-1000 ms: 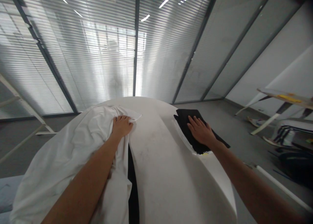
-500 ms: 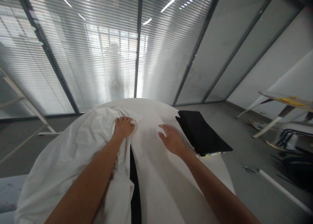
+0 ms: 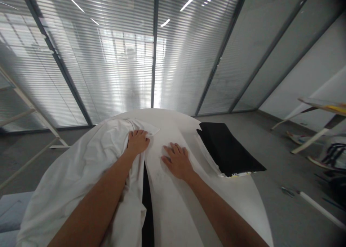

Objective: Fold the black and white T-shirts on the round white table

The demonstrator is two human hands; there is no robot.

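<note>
A rumpled white cloth (image 3: 89, 164) covers the left half of the round white table (image 3: 251, 203). My left hand (image 3: 137, 142) lies palm down on the cloth's right edge near its far end, fingers stretched out. To the right, my right hand (image 3: 177, 160) rests with fingers spread on the smooth white surface, nothing in it. A narrow black strip (image 3: 147, 207) shows beside the cloth's edge, running toward me. On the table's right side lies a folded black sheet (image 3: 229, 149) with a pale, partly yellow edge underneath.
Glass partitions with blinds (image 3: 121, 77) stand behind the table. A pale metal frame (image 3: 35, 108) is at the left. At the right are a wooden-topped table (image 3: 321, 106), a white tube (image 3: 321, 209) and scissors (image 3: 288, 192) on the floor.
My right hand has moved left and nearer to me, away from the black sheet, and its fingers have spread. My left hand stays on the cloth. The view has shifted slightly.
</note>
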